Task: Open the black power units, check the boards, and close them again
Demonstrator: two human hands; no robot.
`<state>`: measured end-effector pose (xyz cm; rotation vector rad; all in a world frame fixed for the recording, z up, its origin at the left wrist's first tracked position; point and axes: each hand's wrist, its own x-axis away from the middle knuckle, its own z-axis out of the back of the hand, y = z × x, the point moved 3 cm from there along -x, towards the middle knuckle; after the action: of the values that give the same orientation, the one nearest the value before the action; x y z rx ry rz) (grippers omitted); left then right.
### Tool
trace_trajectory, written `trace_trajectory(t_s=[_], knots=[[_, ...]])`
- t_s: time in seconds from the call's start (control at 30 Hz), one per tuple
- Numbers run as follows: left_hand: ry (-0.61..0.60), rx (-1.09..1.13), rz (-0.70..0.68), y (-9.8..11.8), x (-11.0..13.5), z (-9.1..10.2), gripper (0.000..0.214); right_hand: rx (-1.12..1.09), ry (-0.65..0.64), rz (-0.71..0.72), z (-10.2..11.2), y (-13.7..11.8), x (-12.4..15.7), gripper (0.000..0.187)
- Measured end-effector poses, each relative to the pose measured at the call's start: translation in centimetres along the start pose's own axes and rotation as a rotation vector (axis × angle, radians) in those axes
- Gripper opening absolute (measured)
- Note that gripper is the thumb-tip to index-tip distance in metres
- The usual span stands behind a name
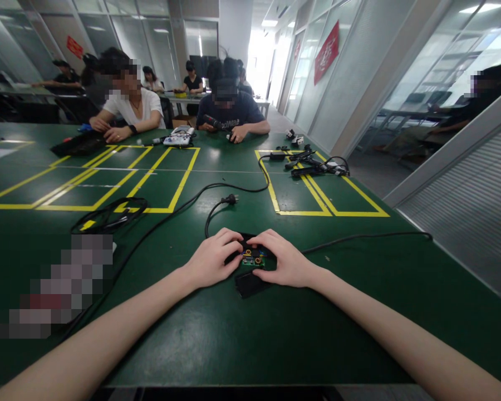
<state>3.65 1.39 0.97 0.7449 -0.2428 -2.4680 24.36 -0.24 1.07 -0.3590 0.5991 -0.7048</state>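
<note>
Two hands of mine meet at the lower middle of the frame over a small green circuit board (253,259), which shows copper-coloured coils and sits in an opened black casing (247,244) on the green table (275,334). My left hand (212,259) is curled around the left side of the casing, fingers bent over its top edge and gripping it. My right hand (287,260) is curled on the right side the same way, thumb and fingers pressed against the board and casing. Just below the board, touching the table between my wrists, lies a flat black cover piece (250,284), tilted a little.

A black cable (367,236) runs from under my right hand off to the right of the frame. Just above my hands a power plug (231,199) lies at the end of a looped black cord. To the left of centre a coil of black cable (108,216) rests beside yellow tape lines (173,192) marking boxes on the table. At the upper right of the table sits a pile of black adapters and cords (313,164) inside another yellow box.

Across the table, at the upper left, a person in a white shirt (136,108) rests both arms on the surface, and near the upper centre a person in a dark shirt (229,111) holds something small. A white device (179,136) lies between them.
</note>
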Motion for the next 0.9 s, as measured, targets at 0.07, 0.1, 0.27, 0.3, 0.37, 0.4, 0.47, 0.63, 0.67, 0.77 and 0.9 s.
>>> trace_trajectory(t_s=[0.07, 0.1, 0.27, 0.3, 0.37, 0.4, 0.47, 0.63, 0.67, 0.77, 0.9], knots=[[0.024, -0.035, 0.027, -0.1, 0.0, -0.1, 0.009, 0.013, 0.013, -0.004, 0.0, 0.2, 0.0, 0.047], [0.029, -0.049, 0.039, -0.2, 0.0, -0.1, 0.009, 0.025, 0.016, -0.003, 0.1, 0.3, 0.0, 0.047], [0.001, -0.046, 0.084, -0.3, -0.1, -0.3, 0.008, 0.043, 0.015, -0.027, 0.2, 0.9, 0.0, 0.045], [-0.002, -0.039, 0.096, -0.4, -0.1, -0.3, 0.008, 0.042, 0.018, -0.029, 0.2, 1.0, 0.0, 0.043], [0.001, -0.026, 0.12, -0.4, -0.2, -0.3, 0.007, 0.04, 0.026, -0.03, 0.0, 1.0, 0.0, 0.041], [0.004, -0.023, 0.133, -0.4, -0.2, -0.3, 0.008, 0.037, 0.031, -0.03, 0.0, 1.1, 0.0, 0.041], [0.01, -0.025, 0.158, -0.5, -0.2, -0.3, 0.012, 0.025, 0.036, -0.032, -0.2, 1.3, 0.1, 0.043], [-0.007, -0.073, 0.183, -0.7, -0.1, -0.5, 0.012, 0.013, 0.041, -0.03, -0.5, 1.9, 0.3, 0.05], [-0.013, -0.082, 0.186, -0.7, -0.2, -0.5, 0.012, 0.013, 0.043, -0.026, -0.6, 1.9, 0.3, 0.051], [-0.029, -0.098, 0.188, -0.7, -0.2, -0.6, 0.013, 0.013, 0.053, -0.013, -0.7, 1.9, 0.2, 0.052], [-0.038, -0.123, 0.181, -0.7, -0.2, -0.6, 0.016, 0.043, 0.081, 0.007, -0.6, 1.4, 0.0, 0.053]])
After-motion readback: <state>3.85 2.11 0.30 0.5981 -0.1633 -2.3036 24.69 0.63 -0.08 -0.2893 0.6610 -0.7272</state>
